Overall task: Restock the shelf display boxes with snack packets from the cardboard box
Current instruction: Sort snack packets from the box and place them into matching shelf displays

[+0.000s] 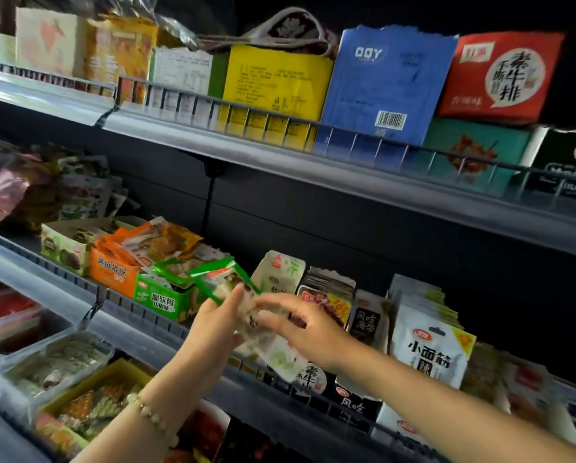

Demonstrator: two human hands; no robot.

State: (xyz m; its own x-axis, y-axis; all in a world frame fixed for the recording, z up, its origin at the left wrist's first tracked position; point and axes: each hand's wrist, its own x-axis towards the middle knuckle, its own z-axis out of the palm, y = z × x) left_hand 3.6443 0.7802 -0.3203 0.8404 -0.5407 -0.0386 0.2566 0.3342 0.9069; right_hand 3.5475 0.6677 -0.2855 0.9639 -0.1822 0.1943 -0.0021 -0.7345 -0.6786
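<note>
My left hand (218, 324) grips a bunch of green-and-white snack packets (219, 277) in front of the middle shelf, thumb up against them. From the right, my right hand (300, 324) touches the lower packets of the same bunch with loosely curled fingers; whether it pinches them I cannot tell. Just left of the hands stands a green display box (161, 302) with green packets sticking out of its top. An orange display box (113, 269) beside it is heaped with orange packets. The cardboard box is out of view.
A wire rail (139, 309) fronts the middle shelf. White and black packets (426, 352) stand in rows to the right. The upper shelf holds yellow (273, 91), blue (383, 85) and red (500, 75) cartons. Clear tubs of snacks (53, 365) sit on the shelf below.
</note>
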